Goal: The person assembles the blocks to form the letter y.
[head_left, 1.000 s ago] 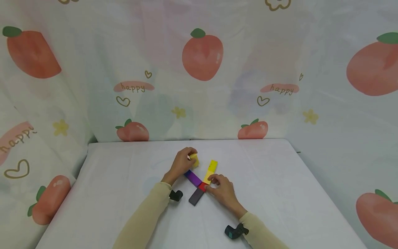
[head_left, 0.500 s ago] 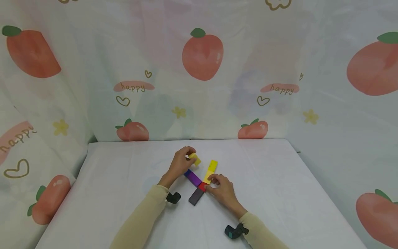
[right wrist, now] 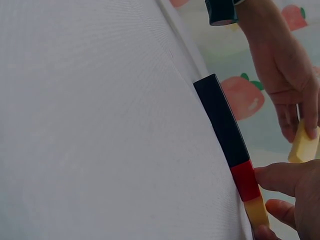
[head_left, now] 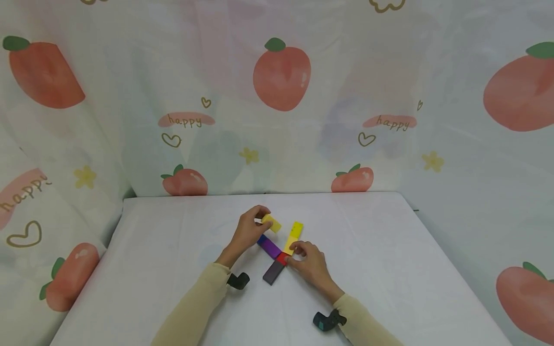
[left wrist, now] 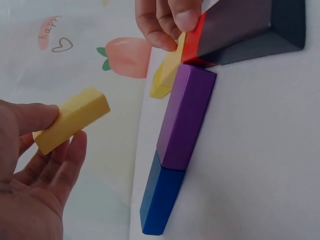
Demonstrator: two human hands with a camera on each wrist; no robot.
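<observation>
My left hand pinches a pale yellow block between thumb and fingers, raised beyond the blue end of the arrangement. Below, a purple block joins a blue block end to end. Another arm of the Y-like shape has a lighter yellow block followed by a brighter yellow block. At the junction lies a red block, with a long dark block extending toward the person. My right hand rests against the row, thumb touching the red block and fingers at the lighter yellow one.
A white-covered table bears the blocks. Behind it hangs a pale cloth backdrop printed with peaches and hearts. Black wrist cameras sit on the left wrist and right wrist.
The left hand has drifted slightly left, and its yellow block has turned from nearly upright to a slant. The right hand and the laid-out blocks look unchanged.
</observation>
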